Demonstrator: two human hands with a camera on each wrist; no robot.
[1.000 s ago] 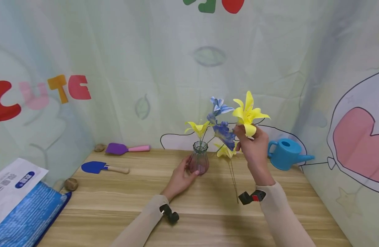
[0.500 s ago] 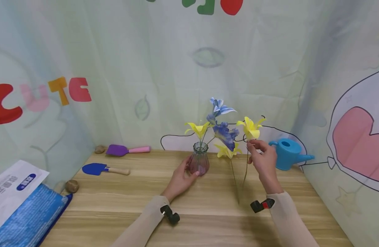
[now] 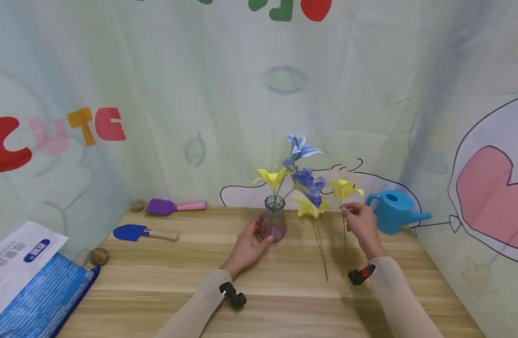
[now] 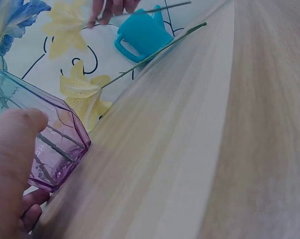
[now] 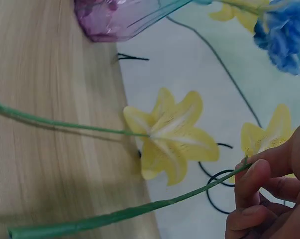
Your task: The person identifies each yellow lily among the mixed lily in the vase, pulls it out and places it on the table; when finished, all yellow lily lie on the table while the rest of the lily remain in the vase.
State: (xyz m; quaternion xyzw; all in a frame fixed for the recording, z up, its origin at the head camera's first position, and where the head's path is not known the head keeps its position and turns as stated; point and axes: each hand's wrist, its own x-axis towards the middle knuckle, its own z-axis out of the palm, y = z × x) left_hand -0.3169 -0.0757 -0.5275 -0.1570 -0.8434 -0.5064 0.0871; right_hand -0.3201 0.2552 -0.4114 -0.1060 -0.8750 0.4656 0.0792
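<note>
A ribbed glass vase (image 3: 273, 220), purple below and greenish at the neck, stands upright on the table with my left hand (image 3: 247, 249) gripping its lower side. Out of its mouth rise a yellow lily (image 3: 270, 178), a light blue flower (image 3: 302, 148) and a dark blue ruffled flower (image 3: 309, 186). To the right, my right hand (image 3: 362, 226) pinches the green stem (image 5: 189, 193) of another yellow lily (image 3: 344, 189) just under its bloom, the stem hanging down. Between vase and right hand, a loose yellow lily (image 5: 172, 137) lies on the table, bloom toward the back wall.
A blue watering can (image 3: 393, 211) stands just beyond my right hand. At the back left lie a purple scoop (image 3: 161, 206), a blue trowel (image 3: 131, 232) and brown stones (image 3: 99, 256). A blue-and-white packet (image 3: 35, 281) sits at the left edge. Printed cloth walls enclose the table.
My right hand has moved down and rightward from beside the blue flowers, carrying the pinched yellow lily away from the vase. My left hand stays on the vase.
</note>
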